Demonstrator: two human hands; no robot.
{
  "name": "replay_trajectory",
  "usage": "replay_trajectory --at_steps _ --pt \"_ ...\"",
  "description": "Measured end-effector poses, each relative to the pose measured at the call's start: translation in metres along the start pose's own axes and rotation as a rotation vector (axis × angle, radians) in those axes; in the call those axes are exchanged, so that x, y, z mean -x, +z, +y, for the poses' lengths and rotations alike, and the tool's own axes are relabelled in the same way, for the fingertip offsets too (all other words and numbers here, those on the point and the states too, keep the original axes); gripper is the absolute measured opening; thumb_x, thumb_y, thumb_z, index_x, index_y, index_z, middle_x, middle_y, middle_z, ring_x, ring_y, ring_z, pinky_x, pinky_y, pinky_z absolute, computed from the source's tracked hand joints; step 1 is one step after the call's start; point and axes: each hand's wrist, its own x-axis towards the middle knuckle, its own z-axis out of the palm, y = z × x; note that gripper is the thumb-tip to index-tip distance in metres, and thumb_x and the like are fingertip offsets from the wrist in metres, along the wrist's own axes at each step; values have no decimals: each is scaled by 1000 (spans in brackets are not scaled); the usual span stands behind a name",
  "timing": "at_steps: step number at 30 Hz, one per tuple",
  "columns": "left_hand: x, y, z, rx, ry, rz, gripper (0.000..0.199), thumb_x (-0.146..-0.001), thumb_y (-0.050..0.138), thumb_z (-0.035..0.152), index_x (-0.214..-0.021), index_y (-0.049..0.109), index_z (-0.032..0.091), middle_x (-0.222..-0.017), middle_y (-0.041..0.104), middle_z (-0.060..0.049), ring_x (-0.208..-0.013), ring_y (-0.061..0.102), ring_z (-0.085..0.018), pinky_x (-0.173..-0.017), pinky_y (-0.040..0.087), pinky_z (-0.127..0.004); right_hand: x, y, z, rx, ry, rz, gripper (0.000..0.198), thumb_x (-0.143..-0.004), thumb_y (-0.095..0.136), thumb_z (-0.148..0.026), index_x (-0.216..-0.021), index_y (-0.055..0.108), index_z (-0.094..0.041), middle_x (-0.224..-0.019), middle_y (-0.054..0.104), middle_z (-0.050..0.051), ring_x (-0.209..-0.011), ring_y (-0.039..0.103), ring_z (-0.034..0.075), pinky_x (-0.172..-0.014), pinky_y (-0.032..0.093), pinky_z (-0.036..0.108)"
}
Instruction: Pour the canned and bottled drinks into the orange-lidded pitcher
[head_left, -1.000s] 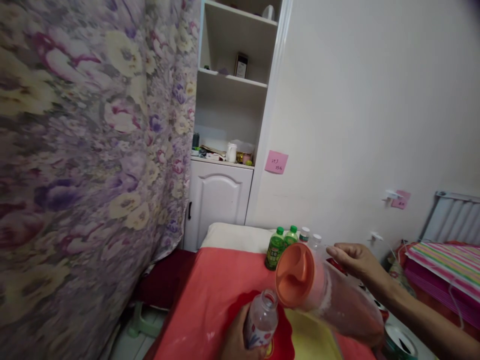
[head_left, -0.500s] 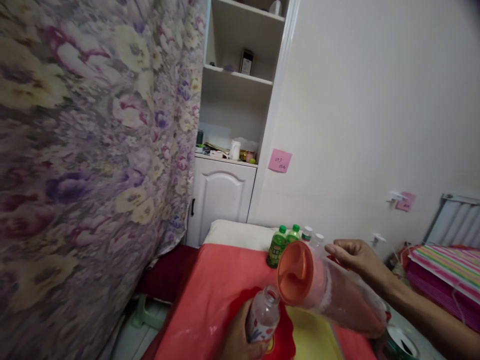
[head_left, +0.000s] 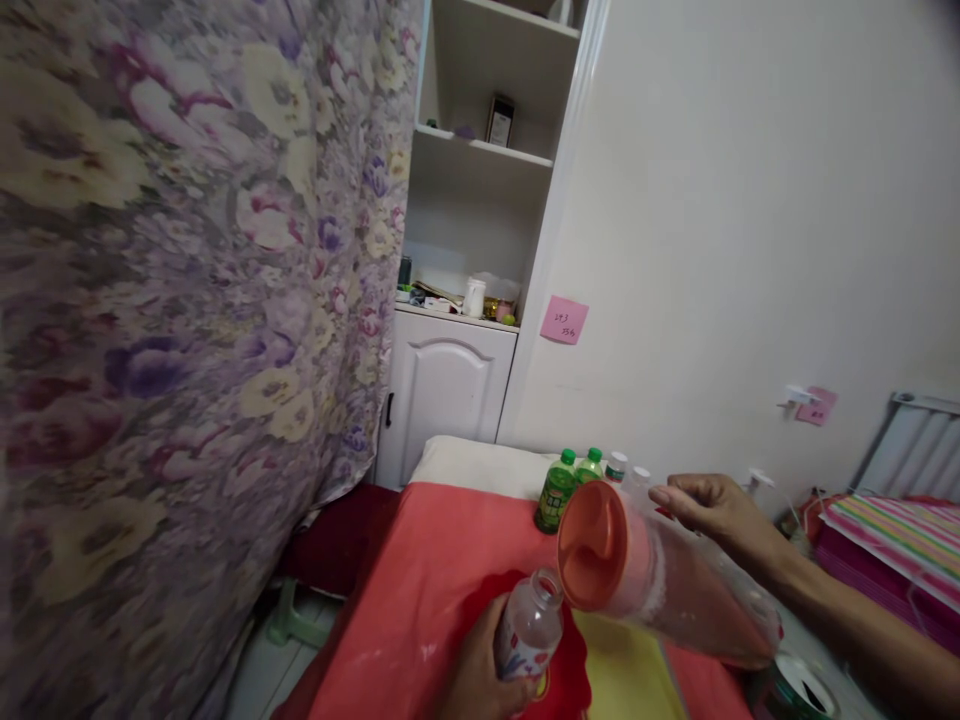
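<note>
My left hand is wrapped round a clear plastic bottle, uncapped and printed with red and blue marks, held over a red scalloped tray. To the right, my right hand grips a large clear pitcher with an orange lid. Tipped almost onto its side, the pitcher has its lid facing left, close by the bottle's mouth. Pinkish liquid lies along its lower side. Whether any runs into the bottle I cannot tell. The right hand's grip on the handle is partly hidden.
Green-capped bottles and white-capped bottles stand behind the pitcher. A red cloth and a yellow sheet cover the table. An opened can is at lower right. A floral curtain hangs left, beside a shelf cabinet.
The view has shifted slightly. Bottle and pitcher stay in nearly the same pose, both hands keeping their grip; the bottle appears a touch more to the right.
</note>
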Motion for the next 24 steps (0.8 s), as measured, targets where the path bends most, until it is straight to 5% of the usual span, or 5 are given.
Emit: replay_trajectory --at_steps 10,24 --pt "2 2 9 46 26 7 75 -56 71 7 -129 55 19 -122 72 -9 -109 67 -32 -100 49 -43 0 1 -6 -1 16 -10 61 -78 62 -74 -56 35 -24 -57 24 -7 -55 19 10 -51 18 28" --pt "2 3 6 32 -11 26 79 -55 71 8 -131 51 17 -130 68 -14 -117 64 -35 -100 48 -43 0 0 -14 4 33 -21 61 -77 62 -74 -56 33 -24 -57 25 -7 -53 21 10 -50 17 28"
